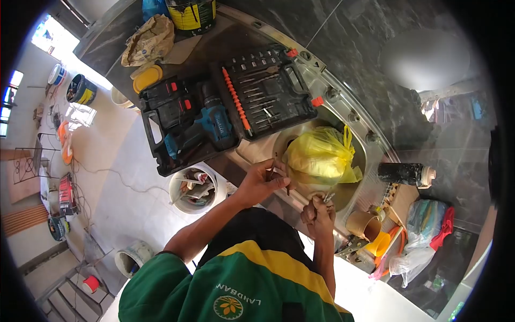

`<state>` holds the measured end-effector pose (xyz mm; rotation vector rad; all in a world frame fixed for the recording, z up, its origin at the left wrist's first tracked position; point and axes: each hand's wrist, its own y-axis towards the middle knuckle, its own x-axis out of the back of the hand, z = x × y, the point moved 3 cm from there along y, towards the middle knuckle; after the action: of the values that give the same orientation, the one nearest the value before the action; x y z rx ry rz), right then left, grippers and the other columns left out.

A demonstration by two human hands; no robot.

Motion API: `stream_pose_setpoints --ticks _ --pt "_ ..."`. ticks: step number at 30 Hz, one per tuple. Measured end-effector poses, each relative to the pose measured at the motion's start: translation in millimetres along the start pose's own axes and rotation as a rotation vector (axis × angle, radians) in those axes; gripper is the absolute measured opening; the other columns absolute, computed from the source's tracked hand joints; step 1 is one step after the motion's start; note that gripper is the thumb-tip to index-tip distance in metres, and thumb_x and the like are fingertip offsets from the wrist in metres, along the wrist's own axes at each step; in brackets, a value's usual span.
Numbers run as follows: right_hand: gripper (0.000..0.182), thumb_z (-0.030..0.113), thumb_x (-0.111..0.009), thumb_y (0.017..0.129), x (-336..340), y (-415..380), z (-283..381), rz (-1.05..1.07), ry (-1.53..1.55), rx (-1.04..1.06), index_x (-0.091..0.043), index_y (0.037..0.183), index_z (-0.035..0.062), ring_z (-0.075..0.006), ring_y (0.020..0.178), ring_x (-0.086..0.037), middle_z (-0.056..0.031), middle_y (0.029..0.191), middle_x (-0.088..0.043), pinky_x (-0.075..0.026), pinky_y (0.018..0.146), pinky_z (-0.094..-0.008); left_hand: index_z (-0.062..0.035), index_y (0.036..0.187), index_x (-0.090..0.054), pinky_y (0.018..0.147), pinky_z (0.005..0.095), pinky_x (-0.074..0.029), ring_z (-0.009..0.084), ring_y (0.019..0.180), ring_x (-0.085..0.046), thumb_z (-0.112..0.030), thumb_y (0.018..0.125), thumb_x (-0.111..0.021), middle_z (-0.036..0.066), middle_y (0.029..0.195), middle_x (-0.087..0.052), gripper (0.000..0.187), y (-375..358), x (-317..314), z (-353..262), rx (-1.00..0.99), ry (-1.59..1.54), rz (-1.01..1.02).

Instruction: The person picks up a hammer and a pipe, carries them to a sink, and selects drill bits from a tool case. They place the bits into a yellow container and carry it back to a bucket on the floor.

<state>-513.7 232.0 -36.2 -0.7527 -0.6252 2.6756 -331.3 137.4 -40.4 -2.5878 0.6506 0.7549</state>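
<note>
My left hand (263,183) is closed in a pinch at the sink's near edge. A thin, pale piece seems to be between thumb and fingers, too small to name. To its right, my right hand (318,212) is curled round a small shiny metal piece (329,197), whose kind I cannot make out. Just beyond both hands, a tied yellow plastic bag (321,155) sits in the steel sink (360,185). An open black tool case (311,111) lies across the counter and sink, holding a blue cordless drill (215,122), several bits and an orange-red flexible shaft (236,99).
A white bucket (219,199) of scraps stands below my left forearm. Right of the sink are a black bottle (399,174), a brown cup (363,224), an orange cup (380,244) and plastic bags (424,220). A crumpled paper bag (150,43) lies at the back left.
</note>
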Motion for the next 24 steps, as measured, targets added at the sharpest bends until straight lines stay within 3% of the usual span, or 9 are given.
stream_pose_setpoints --ticks 4,6,7,9,14,20,22,24 --pt "0.016 0.021 -0.062 0.094 -20 30 4 -0.034 -0.202 0.072 -0.058 0.090 0.0053 -0.0083 0.042 -0.042 -0.0010 0.054 -0.051 -0.030 0.039 -0.0234 -0.0074 0.096 -0.058 0.045 0.0203 -0.035 0.0032 0.053 -0.048 -0.014 0.089 -0.068 0.000 0.078 -0.065 0.014 9 6 27 -0.162 0.011 -0.012" --pt "0.017 0.021 -0.061 0.094 -34 42 11 0.056 -0.397 0.070 -0.058 0.089 0.0048 -0.0078 0.043 -0.042 -0.0013 0.054 -0.052 -0.030 0.040 -0.0234 -0.0045 0.095 -0.060 0.063 0.0190 -0.042 0.0023 0.071 -0.053 -0.010 0.088 -0.069 -0.005 0.079 -0.060 0.013 6 11 28 0.074 0.008 -0.115" --pt "0.020 0.023 -0.059 0.096 -42 45 14 0.070 -0.457 0.086 -0.057 0.089 0.0041 -0.0074 0.044 -0.042 -0.0030 0.058 -0.055 -0.031 0.041 -0.0226 -0.0045 0.095 -0.060 0.063 0.0190 -0.042 0.0023 0.071 -0.053 -0.010 0.088 -0.069 -0.005 0.079 -0.060 0.013 7 14 27 0.077 0.001 -0.116" --pt "0.021 0.024 -0.058 0.096 -40 53 14 0.062 -0.461 0.039 -0.057 0.090 0.0036 -0.0074 0.044 -0.042 -0.0037 0.060 -0.056 -0.032 0.041 -0.0223 -0.0095 0.098 -0.058 0.039 0.0194 -0.026 0.0019 0.046 -0.036 -0.013 0.088 -0.068 0.001 0.080 -0.065 0.015 8 18 30 0.106 -0.119 -0.162" --pt "0.025 0.021 -0.053 0.098 -48 58 25 0.195 -0.410 -0.025 -0.056 0.108 -0.0020 -0.0073 0.051 -0.046 -0.0054 0.070 -0.058 -0.036 0.046 -0.0208 -0.0070 0.101 -0.057 0.040 0.0193 -0.026 0.0010 0.048 -0.040 -0.014 0.089 -0.067 0.004 0.084 -0.067 0.017 3 33 31 0.220 -0.261 -0.184" --pt "0.028 0.015 -0.057 0.096 -57 61 32 0.317 -0.500 -0.010 -0.051 0.118 -0.0020 -0.0066 0.059 -0.050 -0.0049 0.076 -0.060 -0.040 0.051 -0.0205 -0.0082 0.103 -0.057 0.049 0.0213 -0.038 0.0038 0.060 -0.049 -0.017 0.093 -0.061 0.004 0.087 -0.065 0.015 8 41 44 0.159 -0.164 -0.144" --pt "0.028 0.016 -0.057 0.096 -57 64 30 0.324 -0.507 -0.010 -0.051 0.117 -0.0018 -0.0064 0.059 -0.050 -0.0045 0.076 -0.060 -0.040 0.052 -0.0205 -0.0070 0.104 -0.055 0.059 0.0271 -0.049 0.0118 0.074 -0.061 -0.016 0.093 -0.059 0.005 0.089 -0.065 0.015 8 39 41 0.163 -0.152 -0.166" --pt "0.028 0.016 -0.058 0.096 -60 67 28 0.342 -0.519 -0.011 -0.052 0.117 -0.0017 -0.0062 0.059 -0.050 -0.0041 0.076 -0.060 -0.041 0.052 -0.0206 -0.0063 0.106 -0.054 0.063 0.0307 -0.052 0.0164 0.080 -0.063 -0.016 0.094 -0.057 0.007 0.090 -0.064 0.015 9 38 42 0.181 -0.216 -0.149"
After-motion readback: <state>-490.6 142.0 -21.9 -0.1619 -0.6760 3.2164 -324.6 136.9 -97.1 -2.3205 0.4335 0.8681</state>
